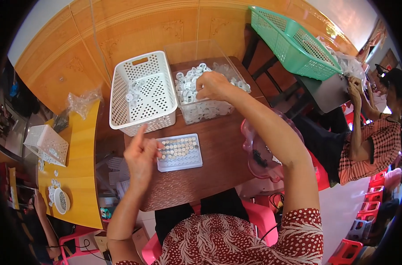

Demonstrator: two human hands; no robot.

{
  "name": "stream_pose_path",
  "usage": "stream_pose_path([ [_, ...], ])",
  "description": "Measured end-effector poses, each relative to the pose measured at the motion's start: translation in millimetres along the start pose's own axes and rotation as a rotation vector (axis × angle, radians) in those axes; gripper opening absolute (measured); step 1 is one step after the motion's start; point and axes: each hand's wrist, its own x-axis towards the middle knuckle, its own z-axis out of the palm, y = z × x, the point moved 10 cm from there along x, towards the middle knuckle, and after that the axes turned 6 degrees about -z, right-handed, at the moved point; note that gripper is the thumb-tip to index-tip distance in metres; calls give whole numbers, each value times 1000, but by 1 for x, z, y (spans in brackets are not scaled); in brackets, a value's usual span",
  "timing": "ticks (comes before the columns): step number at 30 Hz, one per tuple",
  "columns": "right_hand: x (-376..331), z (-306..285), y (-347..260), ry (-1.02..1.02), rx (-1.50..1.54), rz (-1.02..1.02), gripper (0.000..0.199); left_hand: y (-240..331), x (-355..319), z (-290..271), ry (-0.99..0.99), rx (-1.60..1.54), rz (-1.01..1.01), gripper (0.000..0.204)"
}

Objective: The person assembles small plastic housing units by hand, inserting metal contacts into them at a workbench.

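My right hand reaches into a clear plastic bin heaped with small round white plastic parts. Its fingers curl down together at the top of the heap, and whatever they grip is hidden. My left hand hovers at the left edge of a pale tray, index finger stretched out and the others apart, with nothing visible in it. Rows of small, round, cream-coloured discs fill the tray's far part. A white perforated basket beside the bin contains a few white parts.
On a yellow table at left are a tipped white basket, a white bowl and loose parts. A pink basin stands right of my brown table. A green basket and a seated person are farther right.
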Motion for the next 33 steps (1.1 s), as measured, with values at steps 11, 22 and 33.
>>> stream_pose_path([
  [11, 45, 39, 0, -102, -154, -118, 10, -44, -56, 17, -74, -129, -277, 42],
  [22, -7, -35, 32, 369, 218, 6, 13, -53, -71, 29, -109, -215, -300, 41],
  [33, -113, 4, -63, 304, 1074, 74, 16, -31, -61, 48, -77, -255, -252, 34],
])
